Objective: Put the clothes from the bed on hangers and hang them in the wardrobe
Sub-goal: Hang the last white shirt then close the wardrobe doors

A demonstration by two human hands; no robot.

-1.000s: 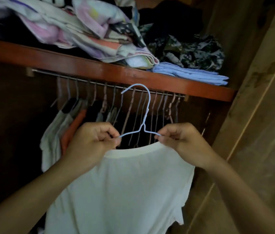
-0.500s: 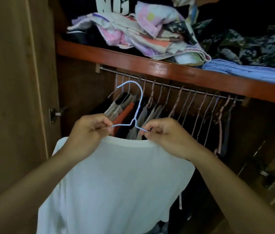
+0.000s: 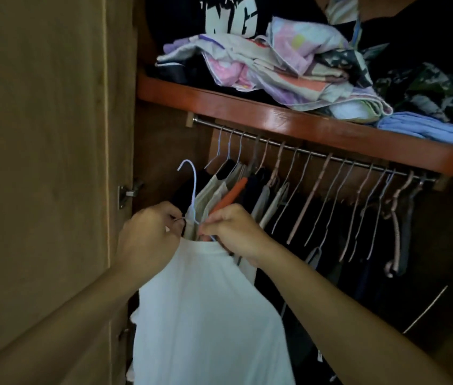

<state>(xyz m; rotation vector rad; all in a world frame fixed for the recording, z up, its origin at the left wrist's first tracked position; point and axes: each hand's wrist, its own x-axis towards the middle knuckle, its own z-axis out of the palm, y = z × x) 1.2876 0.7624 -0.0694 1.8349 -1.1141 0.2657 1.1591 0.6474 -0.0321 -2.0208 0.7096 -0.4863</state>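
Large white block letters reading "NG" show on a folded black garment (image 3: pixel 192 20) at the top of the wardrobe, above the wooden shelf (image 3: pixel 247 107). The letters are cut off at the frame's top edge. No other text is readable.

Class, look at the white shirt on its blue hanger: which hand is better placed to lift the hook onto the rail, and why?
Probably the left hand. It grips the hanger beside the hook, under the rail's free left end. The right hand pinches the far shoulder, in front of the hanging clothes.
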